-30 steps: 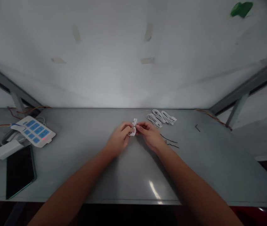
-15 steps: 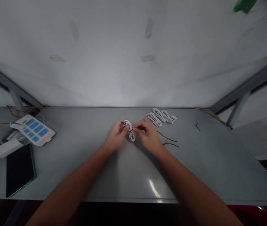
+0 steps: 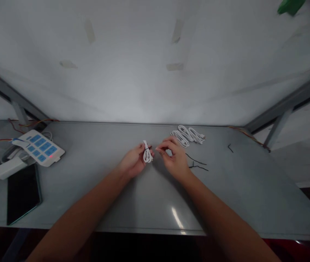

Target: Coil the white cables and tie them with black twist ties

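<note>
A coiled white cable (image 3: 147,155) rests in my left hand (image 3: 133,160), whose fingers are closed round it from behind. A thin black twist tie (image 3: 149,147) is wrapped about the coil's middle, with its end poking out to the right. Just right of that end is my right hand (image 3: 174,156), its thumb and forefinger pinched together. A small gap separates these fingertips from the tie, and nothing shows between them. Loose black twist ties (image 3: 198,167) lie on the table right beside my right hand.
Behind my right hand, more coiled white cables (image 3: 189,135) lie near the wall. A bent black tie (image 3: 230,147) is farther right. At the left are a power strip (image 3: 42,147) with blue sockets, a white adapter (image 3: 9,168) and a dark tablet (image 3: 23,194) on the grey table (image 3: 89,145).
My right fingers have come off the twist tie and sit slightly apart from it. My left hand has turned, bringing the coil a little left and the tied side into view.
</note>
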Demonstrator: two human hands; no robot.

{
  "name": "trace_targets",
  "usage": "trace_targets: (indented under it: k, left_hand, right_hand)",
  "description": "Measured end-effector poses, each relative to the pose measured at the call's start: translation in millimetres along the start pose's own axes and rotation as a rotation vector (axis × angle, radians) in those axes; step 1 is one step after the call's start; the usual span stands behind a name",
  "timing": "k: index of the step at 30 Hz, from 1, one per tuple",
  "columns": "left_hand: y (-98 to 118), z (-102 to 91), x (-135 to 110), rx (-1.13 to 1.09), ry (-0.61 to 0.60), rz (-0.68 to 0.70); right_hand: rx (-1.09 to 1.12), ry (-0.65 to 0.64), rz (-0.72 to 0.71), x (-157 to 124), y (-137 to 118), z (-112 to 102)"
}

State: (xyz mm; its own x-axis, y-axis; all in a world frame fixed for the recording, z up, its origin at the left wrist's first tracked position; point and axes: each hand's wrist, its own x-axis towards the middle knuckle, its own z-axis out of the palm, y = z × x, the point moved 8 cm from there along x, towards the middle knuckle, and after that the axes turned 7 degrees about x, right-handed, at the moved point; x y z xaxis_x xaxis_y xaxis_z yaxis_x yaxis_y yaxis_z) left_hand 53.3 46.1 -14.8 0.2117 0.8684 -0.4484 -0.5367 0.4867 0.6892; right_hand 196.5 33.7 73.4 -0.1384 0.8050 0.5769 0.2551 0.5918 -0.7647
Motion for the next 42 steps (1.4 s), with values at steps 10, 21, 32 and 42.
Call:
trace_targets:
  k: [10,21,32,42]
  left_hand:
    - [25.9,11.2,-8.0,0.500,-0.060,0.555]
    - [37.0,12.8,-17.6,0.707,-0.007,0.666]
    - [10.6,3.6,-5.0,0.719,0.086,0.461]
    - [-7.6,17.5,-7.5,0.283,-0.128,0.052]
  right_hand:
    - [0.240,-0.135,0.496,-8.8,52.9,19.1]
    - [0.612,-0.141,0.782,-21.8,69.4,33.1]
    - [0.515,-0.165,0.721,-20.6,56.7,35.7]
    - [0.188,-0.238,0.262,-3.7,26.5,21.0]
